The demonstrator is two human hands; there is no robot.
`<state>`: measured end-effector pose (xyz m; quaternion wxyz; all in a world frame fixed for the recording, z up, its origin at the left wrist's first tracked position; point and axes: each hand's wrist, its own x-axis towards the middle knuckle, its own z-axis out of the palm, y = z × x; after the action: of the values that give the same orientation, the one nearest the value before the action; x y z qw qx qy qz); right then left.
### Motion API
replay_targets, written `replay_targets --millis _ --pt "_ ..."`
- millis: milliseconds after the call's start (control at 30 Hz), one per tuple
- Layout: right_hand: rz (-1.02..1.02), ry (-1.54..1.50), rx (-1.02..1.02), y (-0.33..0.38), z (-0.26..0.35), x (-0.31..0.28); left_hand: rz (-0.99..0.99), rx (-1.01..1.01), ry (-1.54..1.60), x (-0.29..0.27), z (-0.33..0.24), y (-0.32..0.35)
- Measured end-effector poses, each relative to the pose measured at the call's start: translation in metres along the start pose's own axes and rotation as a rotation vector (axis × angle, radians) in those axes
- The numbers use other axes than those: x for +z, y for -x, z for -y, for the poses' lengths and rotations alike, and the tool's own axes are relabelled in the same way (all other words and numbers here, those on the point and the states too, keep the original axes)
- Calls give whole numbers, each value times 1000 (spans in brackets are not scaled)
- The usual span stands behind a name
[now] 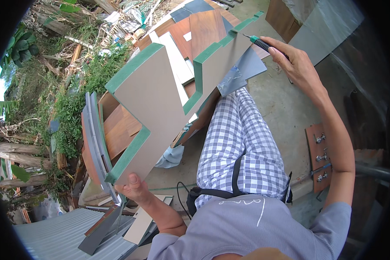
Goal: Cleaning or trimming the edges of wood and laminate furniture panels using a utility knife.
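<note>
A large beige panel [153, 97], cut in a stepped zigzag shape, slants from my lower left up to the far right. Green tape [134, 151] covers its edges. My left hand [136, 190] grips the panel's lower-left end, thumb on the beige face and fingers partly hidden beneath. In my right hand [296, 65] is a slim tool with a green-and-black handle [260, 43] and a thin pointed tip. The tip is close to the panel's narrow far-right end; whether it touches cannot be made out.
Under the panel stands a table with wood-look boards [205, 30], white strips and a bluish piece [251, 65]. Curved grey strips [97, 143] lean at left beside plants. A brown board [318, 158] with metal fittings lies at right. Cut boards [143, 223] rest on corrugated sheeting at lower left.
</note>
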<state>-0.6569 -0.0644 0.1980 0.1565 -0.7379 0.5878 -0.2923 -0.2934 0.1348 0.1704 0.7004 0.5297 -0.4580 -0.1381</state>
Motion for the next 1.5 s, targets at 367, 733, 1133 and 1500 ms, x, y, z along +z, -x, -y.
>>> replay_targets --millis 367,733,1133,1500 --pt "-22 117 -14 -33 -49 6 -10 3 22 -2 2 -1" --pt "77 -46 191 -69 -105 3 -45 9 13 -11 12 -3" --pt "305 -459 383 -79 -105 -7 -56 26 -69 -23 25 -7" --pt "103 91 102 -85 -110 7 -63 10 -36 -21 26 -8"
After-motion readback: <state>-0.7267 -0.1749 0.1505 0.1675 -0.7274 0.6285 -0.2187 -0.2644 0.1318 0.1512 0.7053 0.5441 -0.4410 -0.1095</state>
